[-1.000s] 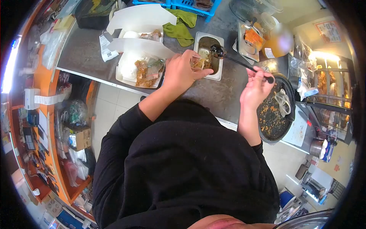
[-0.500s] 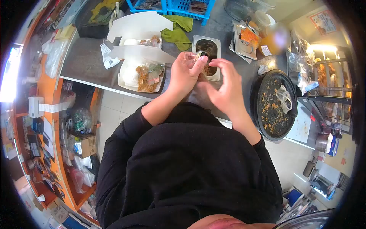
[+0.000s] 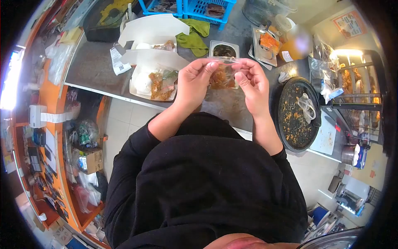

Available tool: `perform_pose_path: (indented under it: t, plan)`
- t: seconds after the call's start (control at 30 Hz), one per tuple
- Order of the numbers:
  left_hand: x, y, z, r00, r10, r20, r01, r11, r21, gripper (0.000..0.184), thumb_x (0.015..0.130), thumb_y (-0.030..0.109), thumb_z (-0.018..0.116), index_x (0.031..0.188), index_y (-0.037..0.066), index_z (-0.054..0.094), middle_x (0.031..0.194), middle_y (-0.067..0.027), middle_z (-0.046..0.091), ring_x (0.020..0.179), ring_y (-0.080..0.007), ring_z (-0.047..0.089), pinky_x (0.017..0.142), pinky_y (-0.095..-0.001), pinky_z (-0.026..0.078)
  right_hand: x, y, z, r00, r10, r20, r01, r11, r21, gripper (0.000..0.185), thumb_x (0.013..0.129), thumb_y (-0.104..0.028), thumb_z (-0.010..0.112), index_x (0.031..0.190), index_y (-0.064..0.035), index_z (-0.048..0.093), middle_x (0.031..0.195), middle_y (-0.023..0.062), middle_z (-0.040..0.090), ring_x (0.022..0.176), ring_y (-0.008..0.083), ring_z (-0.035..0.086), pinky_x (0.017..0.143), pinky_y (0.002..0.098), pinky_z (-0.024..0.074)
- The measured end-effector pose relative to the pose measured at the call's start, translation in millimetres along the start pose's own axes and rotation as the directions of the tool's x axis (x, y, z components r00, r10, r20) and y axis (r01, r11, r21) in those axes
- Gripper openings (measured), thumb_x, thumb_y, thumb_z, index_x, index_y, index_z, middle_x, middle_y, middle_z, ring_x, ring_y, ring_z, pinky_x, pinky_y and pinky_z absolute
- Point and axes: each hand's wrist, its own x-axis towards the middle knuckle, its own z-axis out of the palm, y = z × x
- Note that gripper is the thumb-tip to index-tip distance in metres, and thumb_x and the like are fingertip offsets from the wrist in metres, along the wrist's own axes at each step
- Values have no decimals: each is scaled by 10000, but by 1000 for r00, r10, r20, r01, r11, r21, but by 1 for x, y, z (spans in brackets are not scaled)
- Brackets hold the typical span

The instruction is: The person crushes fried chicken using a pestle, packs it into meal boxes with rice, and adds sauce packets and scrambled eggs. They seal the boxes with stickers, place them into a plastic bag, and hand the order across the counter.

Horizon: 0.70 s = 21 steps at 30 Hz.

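A small clear plastic bag [image 3: 227,75] is stretched by its top edge between my two hands, above the counter. My left hand [image 3: 195,79] pinches its left corner between thumb and fingers. On the other side, my right hand [image 3: 255,83] grips the right corner, its thumb bent inward. Brown-orange food shows at the bag; I cannot tell if all of it is inside or partly in the pan behind. That metal pan [image 3: 237,50] holds something dark and is partly hidden by the bag and hands.
Left of my hands are open white takeaway boxes [image 3: 137,92] with rice and brown food. A green cloth [image 3: 195,43] and blue baskets [image 3: 207,15] lie beyond. To the right stand a round black tray [image 3: 286,128] with crumbs and a metal tray [image 3: 265,56] with orange food.
My hands have spread apart and my right hand has come onto the bag, whose top edge is now drawn out straight between them. Earlier the right fingers were loose beside the left hand.
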Motion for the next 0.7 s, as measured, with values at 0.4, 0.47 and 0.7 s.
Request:
perform_pose_path:
  t: [0.4, 0.47, 0.7]
  plan:
    - [-10, 18, -10, 974, 226, 17, -227, 969, 99, 125, 911, 82, 635, 1000, -6, 638, 868, -20, 668, 757, -42, 581, 663, -179, 463, -2, 0, 17, 999, 37, 19, -41, 979, 201, 147, 849, -27, 693, 986, 20, 669, 915, 54, 685, 801, 54, 602, 722, 179, 467]
    - [-8, 20, -15, 973, 217, 75, -222, 973, 65, 129, 910, 68, 631, 1011, -13, 628, 892, -33, 670, 784, -58, 594, 689, -187, 471, -2, -3, 23, 998, 59, 32, -63, 982, 179, 143, 849, -24, 691, 984, 19, 669, 914, 54, 684, 799, 53, 600, 713, 180, 467]
    - [-7, 24, -46, 971, 212, 106, -221, 973, 71, 143, 910, 46, 622, 1031, -29, 609, 938, -60, 673, 824, -84, 610, 724, -218, 495, 1, -3, 59, 990, 53, 131, -60, 997, 56, 132, 855, -51, 692, 974, 3, 676, 887, 19, 676, 715, 29, 558, 633, 168, 444]
